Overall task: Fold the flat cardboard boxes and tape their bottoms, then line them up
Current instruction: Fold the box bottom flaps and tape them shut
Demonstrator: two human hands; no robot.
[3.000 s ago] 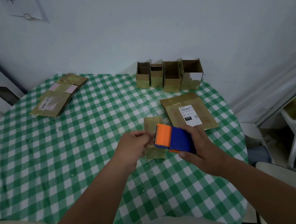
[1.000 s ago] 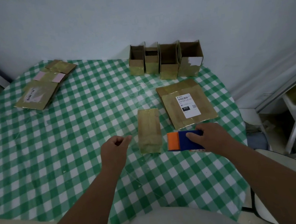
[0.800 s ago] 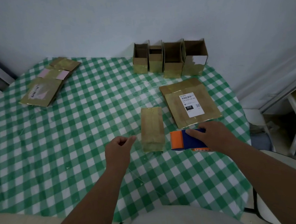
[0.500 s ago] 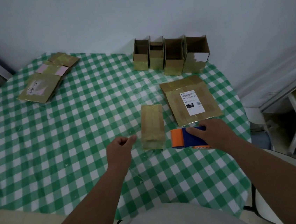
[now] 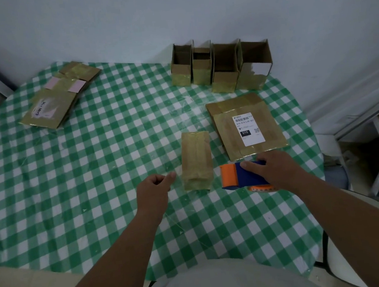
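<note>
Your small flat box lies on the table between your two hands, and that gap decides the next move. Its long axis runs roughly twelve to six, away from you, with the taped end nearest you. From your left hand the box sits at about two o'clock, just beside the outstretched forefinger but apart from it. From your right hand it lies at nine o'clock, just past the orange nose of the dispenser.

Your left hand is loosely curled with thumb and forefinger close together; a strip of clear tape may hang from it (I cannot tell, the glare on the cloth hides it). Your right hand curls over the dispenser's blue body, holding it down on the table or just above it.

The left hand is the nearer and the freer one, so I judge it should take the box first, lifting it by a long edge so it can be popped open.

The larger flat box with the white label lies at twelve o'clock from your right hand, near it, waiting its turn. Four folded boxes stand in a row at the far edge, and a stack of flats rests at ten o'clock, well apart from both hands.
</note>
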